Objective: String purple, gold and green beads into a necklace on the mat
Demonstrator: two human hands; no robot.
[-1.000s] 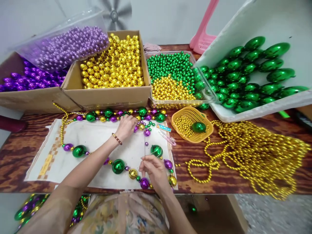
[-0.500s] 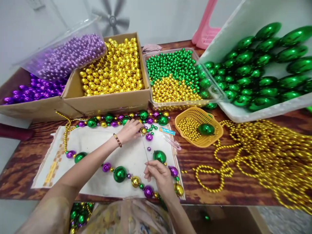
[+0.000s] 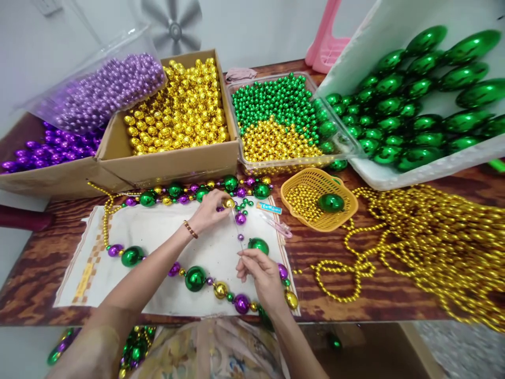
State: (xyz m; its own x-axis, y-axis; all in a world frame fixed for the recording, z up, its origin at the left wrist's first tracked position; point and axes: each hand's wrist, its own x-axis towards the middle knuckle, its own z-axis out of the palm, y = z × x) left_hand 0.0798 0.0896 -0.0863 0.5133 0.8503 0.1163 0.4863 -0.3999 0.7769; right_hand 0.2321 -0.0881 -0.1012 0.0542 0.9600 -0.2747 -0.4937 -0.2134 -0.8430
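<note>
My left hand (image 3: 211, 210), with a beaded bracelet at the wrist, is closed on a gold bead (image 3: 228, 203) above the white cloth (image 3: 153, 226). A thin thread or needle (image 3: 237, 227) runs from that bead down to my right hand (image 3: 260, 273), whose thumb and fingers pinch its lower end. Near the left fingertips lie small green beads (image 3: 248, 202) and a purple bead (image 3: 240, 218). A string of large green, purple and gold beads (image 3: 195, 278) curves over the cloth, passing under my left forearm and right wrist. A big green bead (image 3: 259, 246) rests just beyond my right hand.
Behind the cloth stand a box of gold beads (image 3: 169, 151), a box of purple beads (image 3: 51, 171), a clear tub (image 3: 276, 164) and a white foam box (image 3: 379, 181). Right of the cloth are a yellow basket (image 3: 315, 223) and heaped gold bead strands (image 3: 437, 237). Another finished-looking bead string (image 3: 175, 190) lies behind.
My right hand has moved slightly up toward the left hand, still pinching the thin line. My left hand stays at the gold bead. The whole view has shifted a little.
</note>
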